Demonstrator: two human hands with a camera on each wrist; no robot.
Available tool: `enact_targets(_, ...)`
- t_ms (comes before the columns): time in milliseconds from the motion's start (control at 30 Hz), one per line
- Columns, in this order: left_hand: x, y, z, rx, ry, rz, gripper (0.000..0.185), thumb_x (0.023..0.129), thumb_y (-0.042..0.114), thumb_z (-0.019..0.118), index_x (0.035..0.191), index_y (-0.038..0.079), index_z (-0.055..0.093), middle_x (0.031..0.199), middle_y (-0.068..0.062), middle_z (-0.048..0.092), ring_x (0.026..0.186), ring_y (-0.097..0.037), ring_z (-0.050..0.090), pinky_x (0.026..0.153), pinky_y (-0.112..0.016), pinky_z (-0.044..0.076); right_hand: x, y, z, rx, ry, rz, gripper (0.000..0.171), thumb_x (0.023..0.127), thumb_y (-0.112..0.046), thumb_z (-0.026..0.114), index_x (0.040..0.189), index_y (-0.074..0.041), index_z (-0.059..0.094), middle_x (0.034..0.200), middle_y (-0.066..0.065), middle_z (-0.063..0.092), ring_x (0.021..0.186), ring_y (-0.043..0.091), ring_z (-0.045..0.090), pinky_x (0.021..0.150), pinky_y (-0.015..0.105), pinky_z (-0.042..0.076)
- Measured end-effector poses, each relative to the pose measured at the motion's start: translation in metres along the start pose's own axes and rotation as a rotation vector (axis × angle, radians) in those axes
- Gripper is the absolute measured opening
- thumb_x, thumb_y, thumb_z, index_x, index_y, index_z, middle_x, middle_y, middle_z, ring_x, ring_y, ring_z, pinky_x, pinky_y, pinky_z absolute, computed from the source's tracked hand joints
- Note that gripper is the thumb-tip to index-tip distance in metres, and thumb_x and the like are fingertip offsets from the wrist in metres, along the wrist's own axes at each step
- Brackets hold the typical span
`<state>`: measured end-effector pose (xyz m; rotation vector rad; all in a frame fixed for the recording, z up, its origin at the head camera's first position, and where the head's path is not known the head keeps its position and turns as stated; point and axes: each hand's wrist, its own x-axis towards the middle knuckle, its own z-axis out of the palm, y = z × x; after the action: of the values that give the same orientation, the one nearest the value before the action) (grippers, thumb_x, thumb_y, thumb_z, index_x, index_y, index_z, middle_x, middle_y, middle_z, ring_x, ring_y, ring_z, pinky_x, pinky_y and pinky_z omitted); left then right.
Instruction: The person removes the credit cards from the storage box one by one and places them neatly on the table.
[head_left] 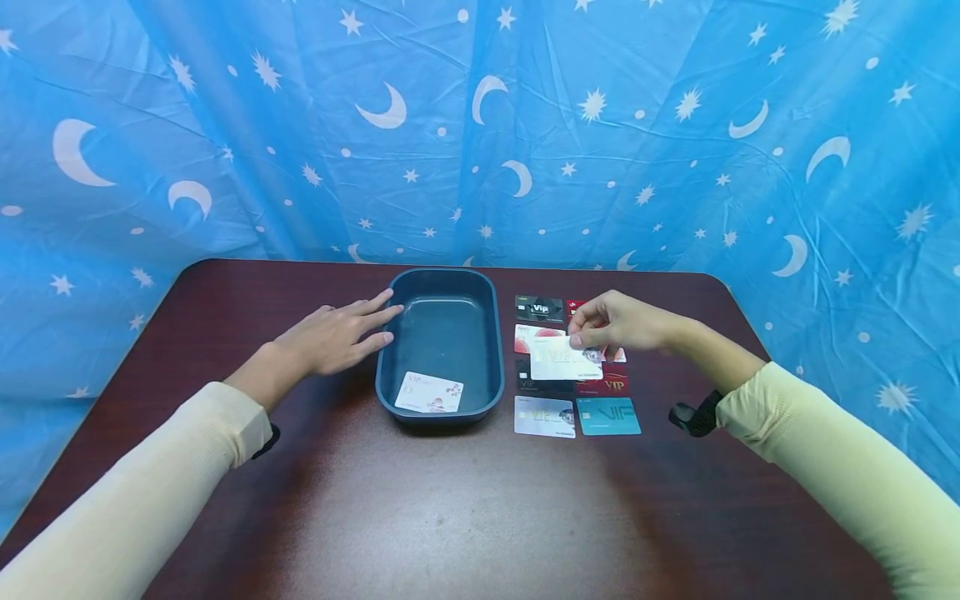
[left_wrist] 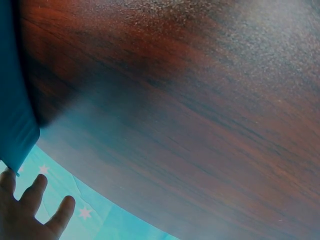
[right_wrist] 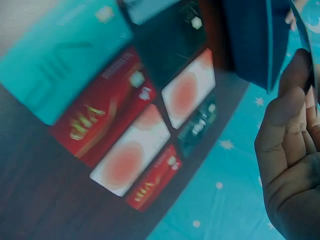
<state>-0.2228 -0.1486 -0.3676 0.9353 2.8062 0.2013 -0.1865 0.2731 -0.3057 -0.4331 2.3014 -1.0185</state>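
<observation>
A dark blue tray stands mid-table with one white card lying in its near end. My left hand lies flat on the table, fingers straight, fingertips touching the tray's left wall. My right hand pinches a white card and holds it above the rows of cards to the tray's right. Those rows include a black card, a red card, a teal card and a pale card. In the right wrist view my right hand fills the right edge.
The dark wooden table has rounded far corners. A blue curtain with moons and stars closes in the back and both sides. Cards cover the patch right of the tray.
</observation>
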Motion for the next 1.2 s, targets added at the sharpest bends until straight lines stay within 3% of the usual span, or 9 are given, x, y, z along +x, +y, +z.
enact_targets(233,0.001,0.001,0.0,0.003,-0.006,-0.003,0.059,0.105,0.042,0.044,0.156,0.015,0.033,0.164,-0.015,0.019,0.143,-0.043,0.033,0.107,-0.07,0.029,-0.007,0.017,0.02,0.042,-0.024,0.022,0.021,0.092,-0.02,0.073,0.097,-0.001,0.065,0.077,0.01,0.064,0.064,0.029,0.061,0.059,0.035,0.056)
enact_targets(500,0.0,0.001,0.0,0.006,-0.007,-0.002,0.059,0.105,0.042,0.043,0.156,0.015,0.033,0.164,-0.016,0.019,0.143,-0.043,0.033,0.107,-0.071,0.028,-0.01,0.024,0.038,0.087,-0.061,0.002,0.022,0.094,-0.022,0.07,0.095,-0.001,0.063,0.073,0.012,0.063,0.068,0.048,0.065,0.06,0.038,0.058)
enact_targets(733,0.0,0.001,-0.001,0.006,-0.008,-0.006,0.059,0.105,0.042,0.044,0.157,0.015,0.033,0.164,-0.015,0.018,0.143,-0.043,0.033,0.106,-0.071,0.029,-0.011,0.03,0.054,0.108,-0.074,0.018,0.024,0.095,-0.024,0.07,0.094,-0.002,0.062,0.076,0.012,0.064,0.064,0.032,0.068,0.06,0.034,0.058)
enact_targets(1067,0.0,0.001,0.0,0.007,-0.004,-0.001,0.059,0.105,0.042,0.044,0.156,0.015,0.033,0.164,-0.016,0.019,0.143,-0.043,0.033,0.107,-0.07,0.029,-0.011,0.037,0.074,0.127,-0.115,0.039,0.022,0.094,-0.023,0.071,0.091,-0.003,0.062,0.074,0.009,0.066,0.061,0.024,0.067,0.061,0.037,0.058)
enact_targets(1200,0.001,0.0,0.0,0.004,-0.008,-0.003,0.059,0.105,0.043,0.043,0.156,0.015,0.033,0.164,-0.015,0.019,0.143,-0.043,0.032,0.107,-0.071,0.028,-0.011,0.042,0.082,0.139,-0.129,0.042,0.021,0.093,-0.021,0.072,0.09,-0.003,0.062,0.078,0.009,0.07,0.06,0.02,0.066,0.058,0.032,0.056)
